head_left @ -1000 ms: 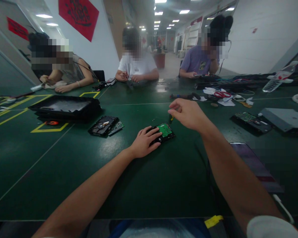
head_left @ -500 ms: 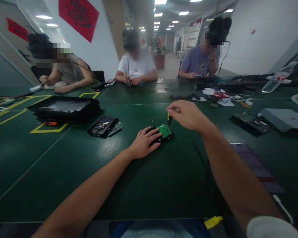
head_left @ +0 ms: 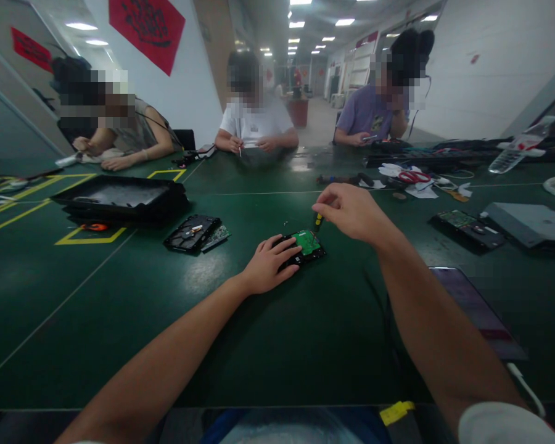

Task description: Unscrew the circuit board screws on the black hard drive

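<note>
A hard drive [head_left: 308, 243] lies on the green table with its green circuit board facing up. My left hand [head_left: 271, 266] rests flat on its left part, fingers spread, hiding that side. Between the fingertips of my right hand [head_left: 345, 209] is a small yellow and black screwdriver [head_left: 319, 219], held by the top of its handle. Its thin shaft points down at the right side of the board; whether the tip touches is too small to tell. A few tiny screws [head_left: 285, 223] lie on the table just behind the drive.
To the left are another drive [head_left: 192, 234] with a loose circuit board [head_left: 216, 237] and stacked black trays [head_left: 120, 200]. On the right sit a drive [head_left: 467, 229], a grey box [head_left: 534, 223] and a tablet [head_left: 474, 308]. Scissors [head_left: 414, 176] lie farther back. Three people sit across the table.
My right hand has risen slightly with the screwdriver, which now tilts more. My left hand stays on the drive. Across the table, the middle person's hands have moved apart.
</note>
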A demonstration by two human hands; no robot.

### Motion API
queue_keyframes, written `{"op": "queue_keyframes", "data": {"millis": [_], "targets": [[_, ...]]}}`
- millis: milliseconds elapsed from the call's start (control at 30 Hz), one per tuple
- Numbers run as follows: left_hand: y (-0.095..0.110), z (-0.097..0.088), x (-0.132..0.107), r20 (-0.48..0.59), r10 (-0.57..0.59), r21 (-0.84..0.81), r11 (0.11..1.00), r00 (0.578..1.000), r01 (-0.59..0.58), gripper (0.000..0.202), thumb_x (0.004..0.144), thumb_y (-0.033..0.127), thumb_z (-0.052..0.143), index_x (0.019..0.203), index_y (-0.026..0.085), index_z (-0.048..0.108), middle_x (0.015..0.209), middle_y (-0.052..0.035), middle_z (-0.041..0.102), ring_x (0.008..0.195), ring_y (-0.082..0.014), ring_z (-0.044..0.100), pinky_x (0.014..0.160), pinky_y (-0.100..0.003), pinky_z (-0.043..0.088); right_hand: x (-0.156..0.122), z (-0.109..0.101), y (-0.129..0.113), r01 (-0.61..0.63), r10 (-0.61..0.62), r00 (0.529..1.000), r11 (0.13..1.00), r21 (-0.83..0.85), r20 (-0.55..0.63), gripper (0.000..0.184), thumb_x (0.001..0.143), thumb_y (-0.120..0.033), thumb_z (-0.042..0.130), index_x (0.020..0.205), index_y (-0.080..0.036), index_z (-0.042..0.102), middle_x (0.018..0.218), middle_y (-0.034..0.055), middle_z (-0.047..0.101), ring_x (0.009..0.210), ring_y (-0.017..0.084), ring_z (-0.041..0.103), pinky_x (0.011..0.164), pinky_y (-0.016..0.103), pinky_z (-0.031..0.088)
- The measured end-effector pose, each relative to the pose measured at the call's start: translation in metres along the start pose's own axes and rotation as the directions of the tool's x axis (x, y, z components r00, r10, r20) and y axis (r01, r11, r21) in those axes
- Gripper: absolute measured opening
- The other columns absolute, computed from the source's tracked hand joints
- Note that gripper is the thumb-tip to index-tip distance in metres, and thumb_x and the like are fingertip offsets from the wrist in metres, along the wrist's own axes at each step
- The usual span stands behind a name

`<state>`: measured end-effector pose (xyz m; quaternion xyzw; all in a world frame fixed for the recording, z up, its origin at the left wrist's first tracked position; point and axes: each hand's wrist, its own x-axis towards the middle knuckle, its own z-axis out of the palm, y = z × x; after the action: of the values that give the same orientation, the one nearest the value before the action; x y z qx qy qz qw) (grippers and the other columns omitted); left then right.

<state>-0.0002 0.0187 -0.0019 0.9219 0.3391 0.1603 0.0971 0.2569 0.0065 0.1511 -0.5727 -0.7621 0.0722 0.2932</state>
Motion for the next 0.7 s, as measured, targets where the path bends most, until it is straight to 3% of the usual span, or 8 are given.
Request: {"op": "queue_keyframes", "data": {"millis": [200,467,700], "targets": [[-0.0011,0.0013,-0.0003,-0.007,-0.003,-0.005,1.000,1.000,0.003,0.057,0.108,0.052,0.057,0.162,0.033,0.052,0.173,-0.0024,0.043,0.160,-0.0421,0.030,0.127,-0.066,0.031,0.0000,0.0002,0.0012,0.025,-0.026,0.999,1.000,0.014,0.039,0.026,0.097,-0.013,0.058,0.112,-0.018,0.078,0.102,0.0085,0.082,0.088,0.022,0.074,0.084,0.034,0.054],[-0.0018,0.0017,-0.0003,-0.010,0.000,-0.010,1.000,1.000,0.000,0.058,0.107,0.052,0.058,0.162,0.035,0.051,0.173,-0.0022,0.044,0.161,-0.0419,0.030,0.127,-0.067,0.031,0.0001,-0.0001,-0.0008,0.012,-0.012,1.000,1.000,-0.019,-0.008,0.016,0.096,-0.028,0.069,0.104,-0.018,0.077,0.105,0.0107,0.082,0.092,0.025,0.075,0.089,0.037,0.055],[0.0001,0.0003,-0.0007,-0.010,-0.003,-0.012,1.000,1.000,0.003,0.057,0.108,0.052,0.056,0.162,0.035,0.051,0.173,-0.0025,0.044,0.161,-0.0418,0.030,0.127,-0.066,0.031,-0.0011,-0.0005,-0.0048,-0.017,0.014,0.998,0.999,0.051,0.067,0.020,0.098,-0.021,0.062,0.111,-0.019,0.077,0.093,0.0077,0.081,0.084,0.022,0.074,0.080,0.033,0.052]]}}
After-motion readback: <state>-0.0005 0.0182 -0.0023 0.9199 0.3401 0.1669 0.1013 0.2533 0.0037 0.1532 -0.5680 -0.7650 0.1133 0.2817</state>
